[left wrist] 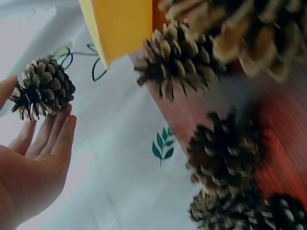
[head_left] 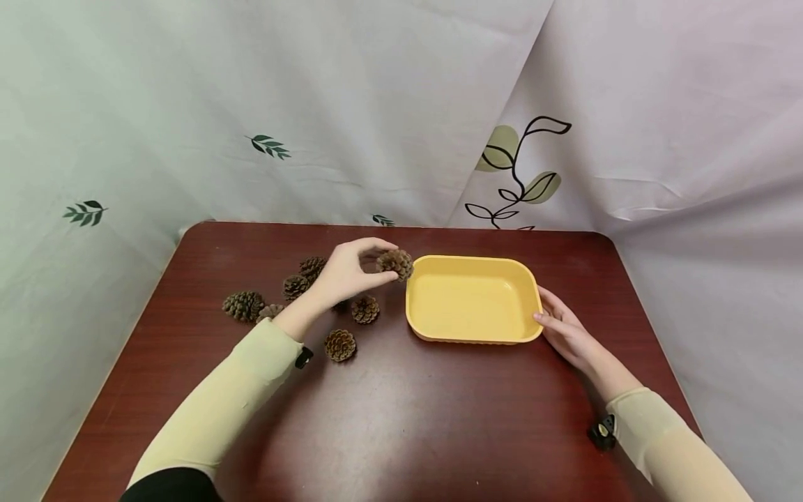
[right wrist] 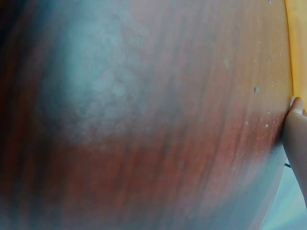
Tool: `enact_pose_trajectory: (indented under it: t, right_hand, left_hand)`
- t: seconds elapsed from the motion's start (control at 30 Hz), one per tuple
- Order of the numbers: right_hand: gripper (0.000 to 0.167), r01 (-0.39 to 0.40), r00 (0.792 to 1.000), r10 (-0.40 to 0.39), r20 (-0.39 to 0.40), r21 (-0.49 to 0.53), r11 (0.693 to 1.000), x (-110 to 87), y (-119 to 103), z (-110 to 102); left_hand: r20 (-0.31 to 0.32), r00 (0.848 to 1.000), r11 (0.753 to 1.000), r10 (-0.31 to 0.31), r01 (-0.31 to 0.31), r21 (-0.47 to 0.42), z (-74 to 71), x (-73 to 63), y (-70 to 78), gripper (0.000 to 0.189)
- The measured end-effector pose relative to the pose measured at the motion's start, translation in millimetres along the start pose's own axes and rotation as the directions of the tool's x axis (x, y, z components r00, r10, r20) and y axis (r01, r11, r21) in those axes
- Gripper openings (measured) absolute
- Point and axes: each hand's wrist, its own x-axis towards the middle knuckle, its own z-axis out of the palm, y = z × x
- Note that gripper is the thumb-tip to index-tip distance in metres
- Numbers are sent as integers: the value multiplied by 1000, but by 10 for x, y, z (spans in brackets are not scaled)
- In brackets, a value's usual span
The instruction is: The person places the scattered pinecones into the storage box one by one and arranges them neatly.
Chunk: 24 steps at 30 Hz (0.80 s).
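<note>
My left hand pinches a brown pine cone between thumb and fingers, raised beside the left rim of a yellow rectangular basin. In the left wrist view the same pine cone sits at the fingertips of the left hand. My right hand grips the basin's right end, with the thumb over the rim and the fingers along the outer wall. No pine cone shows inside the basin. Only part of the right hand appears at the edge of the right wrist view, against the yellow wall.
Several loose pine cones lie on the dark red table around the left forearm, including one at the far left, one nearer the front and one by the basin. A pale leaf-printed cloth hangs behind the table.
</note>
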Motion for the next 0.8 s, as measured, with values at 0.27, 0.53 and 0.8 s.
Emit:
enact_pose_trajectory:
  t: [0.27,0.53,0.8]
  right_hand:
    - [53,-1,1000,1,10,16,1000,-5,-5,4]
    - [52,0,1000,0,6,25,1000,-25,1,28]
    - [52,18,1000,-19,21,40,999,-9,-22,36]
  left_hand:
    - [174,974,966,149,-181,186,287,116,8,46]
    - [353,915,918,195,-297,263,534,206,26,42]
    - [519,836,878,180,-374,299,690,278,0,41]
